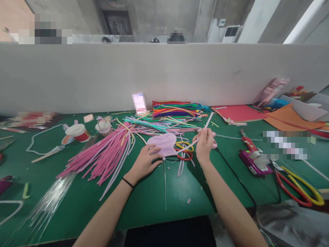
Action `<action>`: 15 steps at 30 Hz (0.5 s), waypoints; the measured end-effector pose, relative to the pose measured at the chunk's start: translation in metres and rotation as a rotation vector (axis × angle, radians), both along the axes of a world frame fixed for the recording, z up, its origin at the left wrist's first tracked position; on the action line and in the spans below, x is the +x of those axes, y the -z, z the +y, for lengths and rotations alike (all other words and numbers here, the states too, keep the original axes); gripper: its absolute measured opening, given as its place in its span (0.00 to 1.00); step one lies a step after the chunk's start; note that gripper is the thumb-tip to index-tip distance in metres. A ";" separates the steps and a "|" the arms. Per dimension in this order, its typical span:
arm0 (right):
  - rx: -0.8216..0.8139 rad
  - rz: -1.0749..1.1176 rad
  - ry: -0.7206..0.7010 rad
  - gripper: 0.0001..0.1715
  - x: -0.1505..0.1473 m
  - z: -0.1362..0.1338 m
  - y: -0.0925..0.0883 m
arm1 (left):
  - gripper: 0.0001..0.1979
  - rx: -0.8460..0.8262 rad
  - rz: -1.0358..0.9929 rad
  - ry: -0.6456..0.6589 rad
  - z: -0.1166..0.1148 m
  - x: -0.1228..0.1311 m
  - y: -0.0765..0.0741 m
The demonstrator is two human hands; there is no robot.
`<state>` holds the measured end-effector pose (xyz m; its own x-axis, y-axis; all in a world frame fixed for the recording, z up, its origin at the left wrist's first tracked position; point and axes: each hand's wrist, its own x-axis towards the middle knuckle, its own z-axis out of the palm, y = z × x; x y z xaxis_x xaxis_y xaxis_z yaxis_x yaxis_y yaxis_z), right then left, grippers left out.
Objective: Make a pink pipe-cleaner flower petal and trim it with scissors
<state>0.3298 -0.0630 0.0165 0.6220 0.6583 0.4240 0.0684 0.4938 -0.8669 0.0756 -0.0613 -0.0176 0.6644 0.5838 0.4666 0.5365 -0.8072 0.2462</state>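
Note:
My left hand [147, 161] lies over the left and lower edge of a flat lilac piece made of pipe cleaners laid side by side [164, 144], fingers on top and thumb below. A small lilac ball [163, 159] and a thin wire [165, 185] are at its lower edge. My right hand [204, 144] pinches a lilac pipe cleaner [186, 147] that runs from the piece's right side up past my fingers. Scissors with yellow and red handles [185, 156] lie partly hidden beneath that strip.
Pink pipe cleaners [100, 152] fan out on the left, beside clear-looking thin rods [53, 192] and a lidded paper cup [78, 132]. Multicoloured bundles [177, 109] lie behind. On the right are a purple power strip [253, 166], a black cable [235, 176] and larger scissors [299, 187].

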 end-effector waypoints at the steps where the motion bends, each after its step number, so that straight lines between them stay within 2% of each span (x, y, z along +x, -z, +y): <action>1: -0.002 0.003 0.001 0.21 0.000 0.000 0.000 | 0.08 0.001 0.005 0.000 0.000 0.000 0.000; 7: 0.006 0.017 0.030 0.21 0.003 0.001 0.000 | 0.09 -0.004 -0.013 -0.074 -0.005 0.008 0.000; 12: 0.027 0.060 0.035 0.20 0.006 0.001 -0.003 | 0.13 -0.001 -0.099 -0.356 -0.014 0.030 0.007; 15: 0.027 0.069 0.037 0.20 0.007 0.001 -0.004 | 0.10 0.037 -0.067 -0.423 -0.018 0.039 0.010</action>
<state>0.3369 -0.0622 0.0201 0.6739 0.6232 0.3968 0.0277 0.5153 -0.8565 0.1147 -0.0793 -0.0274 0.3370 0.7807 0.5263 0.8060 -0.5281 0.2673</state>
